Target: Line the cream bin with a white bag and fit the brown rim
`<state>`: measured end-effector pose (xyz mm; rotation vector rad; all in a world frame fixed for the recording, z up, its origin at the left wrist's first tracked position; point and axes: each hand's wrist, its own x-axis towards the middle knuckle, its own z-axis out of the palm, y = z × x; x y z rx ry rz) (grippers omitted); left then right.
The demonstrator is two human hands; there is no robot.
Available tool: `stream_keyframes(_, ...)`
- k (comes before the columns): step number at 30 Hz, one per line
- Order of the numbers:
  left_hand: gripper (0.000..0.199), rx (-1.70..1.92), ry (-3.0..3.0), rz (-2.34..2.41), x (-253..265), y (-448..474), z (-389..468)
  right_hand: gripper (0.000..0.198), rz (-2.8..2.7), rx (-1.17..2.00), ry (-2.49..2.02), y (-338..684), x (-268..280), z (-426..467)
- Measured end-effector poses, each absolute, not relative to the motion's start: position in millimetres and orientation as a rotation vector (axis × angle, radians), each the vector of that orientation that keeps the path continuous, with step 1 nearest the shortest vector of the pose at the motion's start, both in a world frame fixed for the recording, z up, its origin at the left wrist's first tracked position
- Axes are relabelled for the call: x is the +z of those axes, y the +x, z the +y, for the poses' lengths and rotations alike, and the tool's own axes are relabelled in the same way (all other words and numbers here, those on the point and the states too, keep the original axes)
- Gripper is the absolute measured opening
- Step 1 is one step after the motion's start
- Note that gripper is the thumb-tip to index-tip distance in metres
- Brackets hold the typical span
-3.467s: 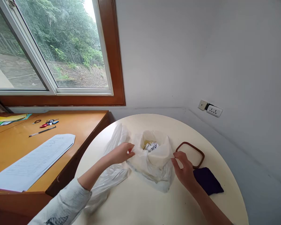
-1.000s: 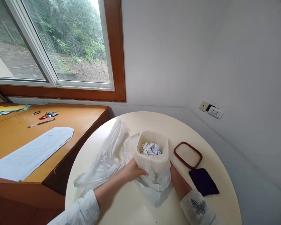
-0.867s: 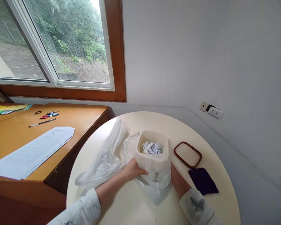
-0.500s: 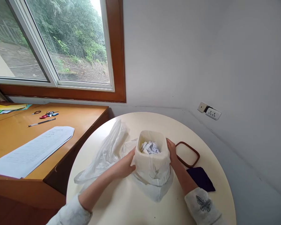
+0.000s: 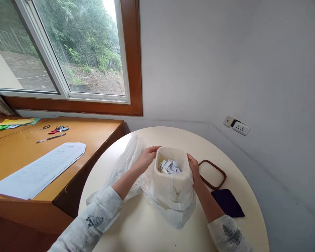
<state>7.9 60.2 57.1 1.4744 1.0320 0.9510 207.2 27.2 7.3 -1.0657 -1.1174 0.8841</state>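
A small bin stands upright on the round table, lined with a translucent white plastic bag folded down over its outside. Crumpled white paper lies inside it. My left hand is at the far left corner of the rim, fingers closed on the bag's edge. My right hand grips the bag against the right side of the rim, some of its fingers hidden behind. More thin clear plastic spreads out left of the bin, partly under my left forearm.
A brown rectangular ring frame and a dark purple cloth lie on the round white table at right. On the wooden desk at left are printed sheets, a pen and keys. A wall stands behind.
My left hand has moved from the bin's near left side up to the far left corner of its rim. My right hand stays at the right side. The view has shifted slightly.
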Motion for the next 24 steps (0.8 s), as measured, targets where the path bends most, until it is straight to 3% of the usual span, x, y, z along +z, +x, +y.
stream_keyframes(8, 0.011, 0.993, 1.584, 1.153, 59, 3, 85, 0.012, -1.215, 0.615, -1.189, 214, 0, 34)
stream_keyframes(18, 0.019, 1.253, 1.495, 1.202, 58, 16, 99, 0.012, -1.142, 0.461, -1.328, 213, -19, 32)
stream_keyframes(24, 0.026, 1.194, 1.410, 1.067, 55, 27, 82, 0.013, -1.118, 0.464, -1.316, 209, -22, 35)
